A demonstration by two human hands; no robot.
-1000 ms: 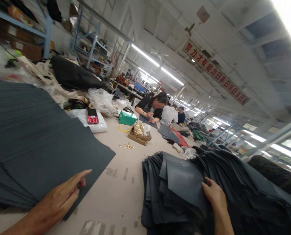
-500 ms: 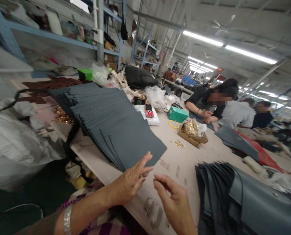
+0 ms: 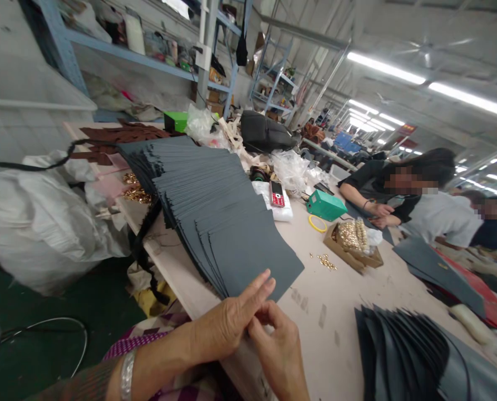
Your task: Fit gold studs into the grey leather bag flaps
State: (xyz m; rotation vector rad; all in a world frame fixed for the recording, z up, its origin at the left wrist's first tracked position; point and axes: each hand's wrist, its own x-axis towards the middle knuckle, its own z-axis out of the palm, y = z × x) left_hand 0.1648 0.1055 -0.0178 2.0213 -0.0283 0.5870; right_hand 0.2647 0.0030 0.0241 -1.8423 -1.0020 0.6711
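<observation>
Long workshop space, lit by rows of ceiling tubes (image 3: 385,68), recedes toward the upper right behind a pale worktable (image 3: 306,334) that slants across the view. At far left, white sacks (image 3: 43,223) slump beside the table's edge. Next come brown pieces (image 3: 135,133) on its far left corner.

Dark grey sheets (image 3: 248,239) lie flat on the table in a fanned stack left of the middle. Their spread has its long axis running from the far left to the near right; the top sheet's corner points right, toward the bare tabletop, and the stepped edges face left and away.

Before the near end of that stack is the left hand (image 3: 231,320), its first two fingers straight and pointing up and right, across the sheets in view; contact with them cannot be told. Just right of it, the right hand (image 3: 279,345) points up and left, thumb and forefinger curled close together against the left hand. Whether either hand has hold of something small is hidden where they meet.

Beyond lie a red phone (image 3: 277,194), keypad end nearest, a green box (image 3: 325,205), loose gold studs (image 3: 326,262) and a cardboard tray (image 3: 352,259), long side slanting down to the right. Farther right a co-worker (image 3: 392,214) bends over the table. At lower right stands a second dark stack (image 3: 402,356), folded edges upward.
</observation>
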